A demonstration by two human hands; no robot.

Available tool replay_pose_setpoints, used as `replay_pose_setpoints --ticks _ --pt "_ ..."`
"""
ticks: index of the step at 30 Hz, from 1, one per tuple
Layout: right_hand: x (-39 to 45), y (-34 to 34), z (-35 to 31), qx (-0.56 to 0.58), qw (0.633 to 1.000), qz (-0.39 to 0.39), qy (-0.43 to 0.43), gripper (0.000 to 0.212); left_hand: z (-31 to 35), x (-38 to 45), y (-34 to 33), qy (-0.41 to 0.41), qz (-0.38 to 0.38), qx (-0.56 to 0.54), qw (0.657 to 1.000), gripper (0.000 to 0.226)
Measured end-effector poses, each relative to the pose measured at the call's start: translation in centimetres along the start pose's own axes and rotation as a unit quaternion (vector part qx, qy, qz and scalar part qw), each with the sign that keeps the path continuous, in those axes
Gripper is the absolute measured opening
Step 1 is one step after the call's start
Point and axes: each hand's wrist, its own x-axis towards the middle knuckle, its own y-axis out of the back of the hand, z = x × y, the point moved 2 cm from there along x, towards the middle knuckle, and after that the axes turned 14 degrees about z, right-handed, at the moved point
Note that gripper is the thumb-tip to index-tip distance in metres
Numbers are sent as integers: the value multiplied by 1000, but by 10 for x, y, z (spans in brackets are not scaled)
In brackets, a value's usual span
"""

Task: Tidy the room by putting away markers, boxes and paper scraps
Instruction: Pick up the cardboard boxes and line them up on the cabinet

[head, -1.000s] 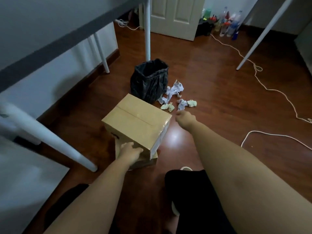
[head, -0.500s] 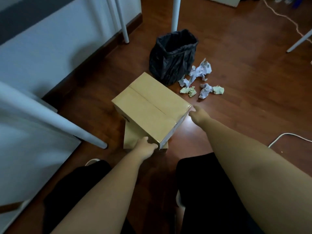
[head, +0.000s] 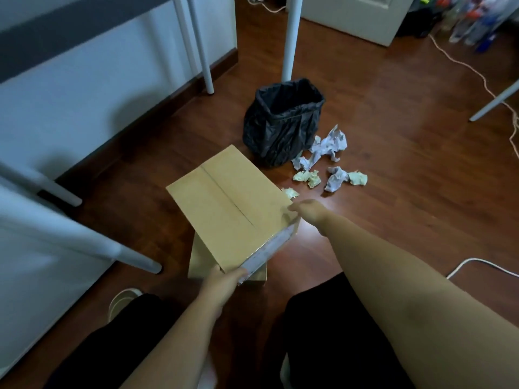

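2 cardboard boxes are in play, and neither looks put away yet: the upper box [head: 230, 203] sits tilted on top of a smaller lower box [head: 200, 262] that stands on the wooden floor [head: 393, 220] in front of the person's knees. The upper box is plain brown, closed, with a straight seam across its top and shiny tape along the near edge. The left hand [head: 223, 283] grips its near corner; the right hand [head: 307, 210] holds its right corner, fingers curled on the edge. Beyond it stands a black-lined bin [head: 283, 124], and just beside that lie about 6 crumpled paper scraps [head: 327, 161], white and pale yellow, not yet binned. No markers show, so most of the tidying seems left.
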Motion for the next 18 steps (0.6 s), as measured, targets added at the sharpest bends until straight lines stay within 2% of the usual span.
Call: replay_pose_setpoints --ticks 2,5,8,10,13,16,18 --pt "-15 -4 -16 43 998 -7 41 26 19 -5 21 -9 58 -81 995 46" --pt "-50 -10 -47 142 984 -37 103 28 46 -14 63 -7 155 -177 972 72" --pt "-88 -8 -75 225 961 -68 142 34 73 -33 109 -53 221 -234 945 69" --pt "-117 -1 -88 268 943 -121 156 37 88 -57 135 -97 229 -249 936 63" --pt "-164 15 -106 275 915 -220 197 55 99 -101 172 -171 230 -230 930 48" --pt "-217 30 -128 226 905 -254 257 74 95 -149 209 -219 219 -213 927 28" --pt "-257 36 -140 219 896 -270 277 70 88 -181 237 -233 222 -207 924 28"
